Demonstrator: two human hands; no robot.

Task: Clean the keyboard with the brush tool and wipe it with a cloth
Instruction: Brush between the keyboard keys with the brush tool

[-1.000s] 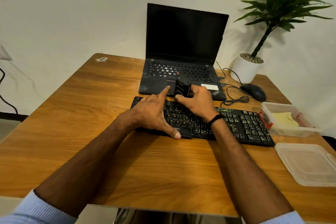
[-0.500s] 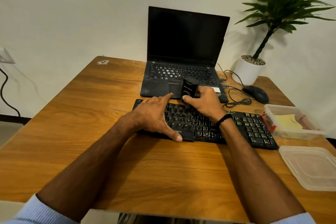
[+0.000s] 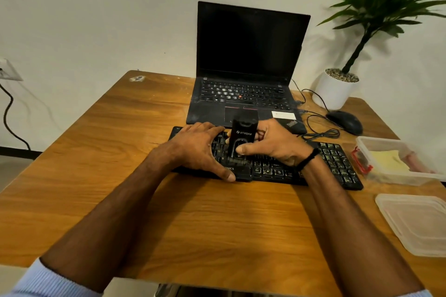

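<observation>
A black keyboard (image 3: pixel 335 164) lies across the middle of the wooden table (image 3: pixel 115 176). My left hand (image 3: pixel 198 149) rests flat on its left half, thumb hooked over the front edge. My right hand (image 3: pixel 272 144) grips the black brush tool (image 3: pixel 242 135), held upright with its lower end on the keys near the keyboard's middle; the thumb presses the tool's front. A yellow cloth (image 3: pixel 388 159) lies inside a clear plastic box (image 3: pixel 410 177) at the right. The bristles are hidden.
An open black laptop (image 3: pixel 251 55) stands just behind the keyboard. A mouse (image 3: pixel 345 122) with a coiled cable and a potted plant (image 3: pixel 337 89) sit at the back right. The box's clear lid (image 3: pixel 415 223) lies at the right front edge.
My right hand has drawn the brush tool toward me, from the keyboard's back edge down onto the middle rows. The left hand has stayed on the keyboard's left half.
</observation>
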